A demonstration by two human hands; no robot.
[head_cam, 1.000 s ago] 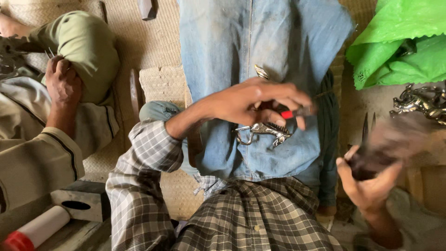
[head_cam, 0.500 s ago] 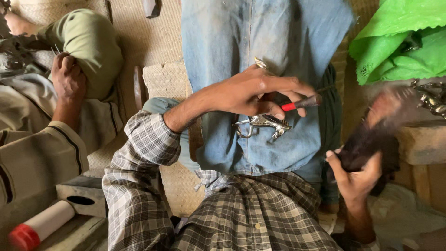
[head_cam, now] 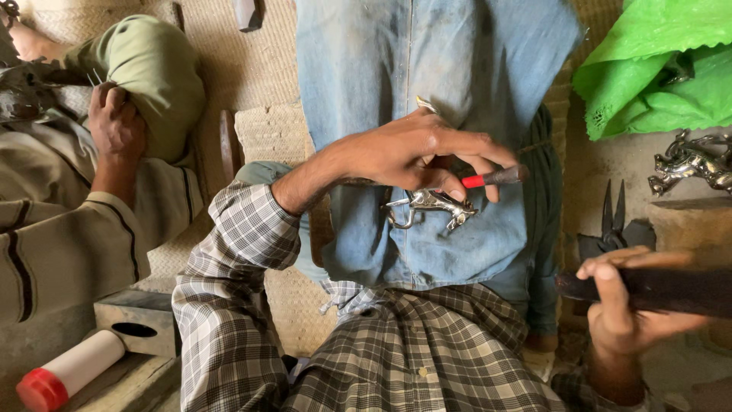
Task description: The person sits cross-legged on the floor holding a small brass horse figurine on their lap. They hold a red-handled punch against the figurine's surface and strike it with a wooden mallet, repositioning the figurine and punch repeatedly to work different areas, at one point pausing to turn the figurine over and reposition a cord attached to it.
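Note:
My left hand (head_cam: 415, 152), reaching over from a checked sleeve, grips a small shiny metal animal figure (head_cam: 431, 204) against the blue denim cloth (head_cam: 427, 69) on my lap. The same hand pinches a thin dark tool with a red band (head_cam: 488, 179) above the figure. At the lower right, my right hand (head_cam: 621, 309) is closed around a dark wooden handle (head_cam: 663, 290) that lies level and runs off to the right, well apart from the figure.
Another person sits at the left, their hand (head_cam: 114, 122) resting by an olive-clad knee (head_cam: 149, 72). Dark pliers (head_cam: 610, 221) and more shiny metal figures (head_cam: 690, 164) lie at the right under a green plastic sheet (head_cam: 656, 69). A white tube with a red cap (head_cam: 69, 370) lies at the bottom left.
My right hand swung the dark handle up and has brought it back down and level, lower in view. My left hand kept the figure and the red-banded tool nearly still.

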